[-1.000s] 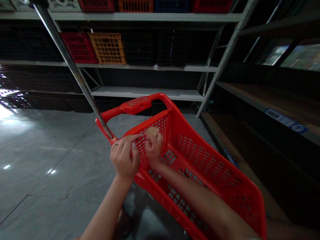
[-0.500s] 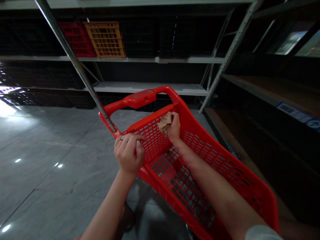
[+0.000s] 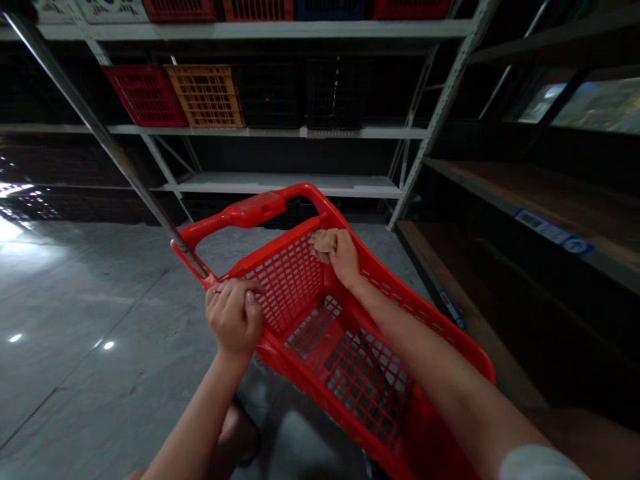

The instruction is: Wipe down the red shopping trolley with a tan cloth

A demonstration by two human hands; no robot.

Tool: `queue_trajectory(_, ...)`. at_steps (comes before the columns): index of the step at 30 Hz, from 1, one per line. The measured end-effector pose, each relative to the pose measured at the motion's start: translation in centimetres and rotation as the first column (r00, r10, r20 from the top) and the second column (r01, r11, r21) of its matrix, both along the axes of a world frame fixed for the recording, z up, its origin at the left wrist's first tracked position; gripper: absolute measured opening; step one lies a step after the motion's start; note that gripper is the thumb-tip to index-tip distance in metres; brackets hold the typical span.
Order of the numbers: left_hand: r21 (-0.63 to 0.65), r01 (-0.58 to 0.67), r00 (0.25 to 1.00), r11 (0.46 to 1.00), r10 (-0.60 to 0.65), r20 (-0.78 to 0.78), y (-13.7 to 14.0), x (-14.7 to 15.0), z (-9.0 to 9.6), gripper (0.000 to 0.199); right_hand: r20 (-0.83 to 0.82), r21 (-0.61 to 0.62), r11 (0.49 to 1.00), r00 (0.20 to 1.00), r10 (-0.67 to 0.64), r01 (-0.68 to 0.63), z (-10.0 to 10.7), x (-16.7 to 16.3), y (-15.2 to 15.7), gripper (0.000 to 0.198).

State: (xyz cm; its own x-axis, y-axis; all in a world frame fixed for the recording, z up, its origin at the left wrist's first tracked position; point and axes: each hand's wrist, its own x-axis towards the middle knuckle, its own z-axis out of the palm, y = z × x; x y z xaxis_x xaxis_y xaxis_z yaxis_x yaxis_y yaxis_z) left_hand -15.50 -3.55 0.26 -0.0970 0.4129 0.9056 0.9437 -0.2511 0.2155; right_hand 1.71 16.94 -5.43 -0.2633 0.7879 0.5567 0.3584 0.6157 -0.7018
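A red plastic shopping cart (image 3: pixel 283 245) with a slotted basket stands in front of me. My left hand (image 3: pixel 234 317) is closed over the basket's left rim, just below the foot of a metal pole (image 3: pixel 113 147) fixed at the cart's corner. Inside the basket, my right hand (image 3: pixel 346 260) holds a crumpled tan rag (image 3: pixel 326 243) against the upper right part of the slotted end panel. The cart's red handle (image 3: pixel 257 208) arches beyond that panel, touched by neither hand.
White metal shelving (image 3: pixel 280 132) runs across the back, carrying a red crate (image 3: pixel 146 97), a yellow crate (image 3: pixel 204 97) and dark crates. Brown shelves with a blue-and-white label (image 3: pixel 553 231) stand close along the right. Grey floor (image 3: pixel 90 320) spreads to the left.
My right hand and the rag have shifted slightly against the end panel, and the rag looks flatter. The left hand keeps its grip on the rim. The view has tilted up and turned slightly right.
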Motion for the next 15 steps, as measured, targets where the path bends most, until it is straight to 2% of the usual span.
queue_trajectory(2,0.012,-0.016,1.000,1.000,0.016,0.010,-0.6,0.6,-0.1,0.026,-0.013,-0.045,0.999,1.000,0.025,-0.025,-0.1,-1.0,-0.4,0.023)
queue_trajectory(4,0.008,-0.054,0.999,0.999,0.054,0.001,-1.1,1.1,-0.2,0.025,-0.023,-0.129,0.987,0.995,0.098,-0.101,-1.3,-2.5,-2.3,0.021)
queue_trajectory(7,-0.031,-0.138,0.990,0.990,0.137,-0.029,-1.6,1.9,-0.2,0.023,-0.052,-0.253,0.937,0.970,0.236,-0.242,-2.8,-4.4,-6.0,0.018)
queue_trajectory(9,-0.069,-0.211,0.977,0.975,0.208,-0.046,-1.7,2.4,-0.2,0.022,-0.087,-0.311,0.884,0.937,0.338,-0.348,-2.2,-4.9,-7.4,0.023)
queue_trajectory(11,-0.106,-0.279,0.960,0.954,0.273,-0.065,-1.6,2.9,-0.1,0.021,-0.126,-0.336,0.841,0.905,0.406,-0.424,0.3,-5.3,-7.9,0.025)
queue_trajectory(15,-0.189,-0.383,0.924,0.904,0.376,-0.071,-1.2,4.5,0.1,0.021,-0.260,-0.330,0.731,0.802,0.537,-0.597,8.7,-7.1,-9.7,0.039)
